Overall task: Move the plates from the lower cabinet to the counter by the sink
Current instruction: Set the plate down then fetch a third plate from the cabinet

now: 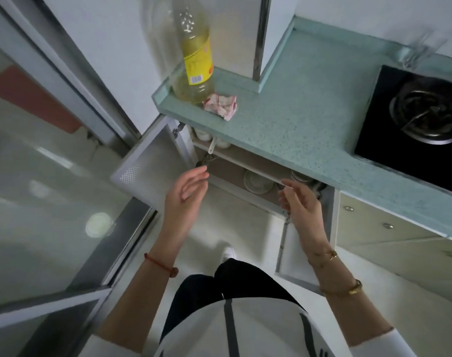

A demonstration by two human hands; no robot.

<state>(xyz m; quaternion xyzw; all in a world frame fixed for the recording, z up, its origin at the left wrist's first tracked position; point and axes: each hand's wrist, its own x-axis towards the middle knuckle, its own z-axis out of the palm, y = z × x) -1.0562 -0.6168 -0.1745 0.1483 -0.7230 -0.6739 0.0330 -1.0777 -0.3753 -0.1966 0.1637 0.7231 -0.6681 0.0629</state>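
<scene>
Dim, flat indoor light, soft glare patches on the glossy floor (pixel 52 191), strong wide-angle bending at edges, slight motion blur throughout, worst on the glass (pixel 420 47) top right.

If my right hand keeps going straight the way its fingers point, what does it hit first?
Probably the front edge of the cabinet shelf, just ahead of the right hand; the stacked plates sit just beyond. Depth is hard to judge here.
</scene>
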